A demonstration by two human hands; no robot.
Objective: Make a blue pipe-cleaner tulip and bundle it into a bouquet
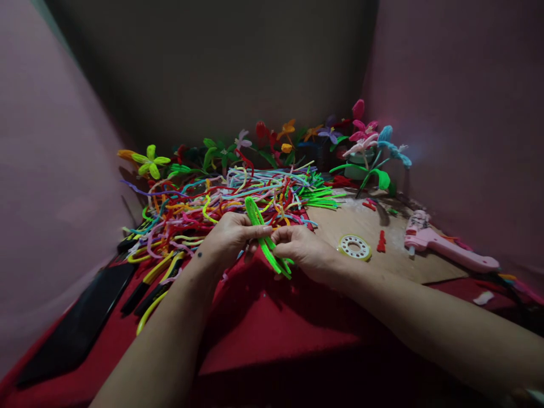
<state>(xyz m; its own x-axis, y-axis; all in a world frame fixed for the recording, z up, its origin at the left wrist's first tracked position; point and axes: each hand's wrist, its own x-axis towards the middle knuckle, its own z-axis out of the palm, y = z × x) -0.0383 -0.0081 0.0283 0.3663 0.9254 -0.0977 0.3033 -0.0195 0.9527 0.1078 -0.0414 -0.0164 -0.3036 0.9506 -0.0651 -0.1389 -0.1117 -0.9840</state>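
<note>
Bright green pipe cleaners (255,214), bent into a long narrow leaf-like loop with loose ends at the bottom, are held up in front of me. My left hand (232,235) pinches them near the middle between thumb and fingers. Lower down, my right hand (297,246) grips the same green pipe cleaners near their ends, its fingertips partly hidden behind them. Just beyond my hands spreads a tangled heap of multicoloured pipe cleaners (195,212), with a bundle of straight green ones (321,198) at its right side.
Pipe-cleaner flowers (151,162) stand along the back. On a brown board (327,226) at right lie a round tape roll (355,247), red pieces (381,242) and a pink glue gun (446,243). Yellow-and-black-handled pliers (157,272) and a black flat object (80,323) lie left on red cloth (276,334).
</note>
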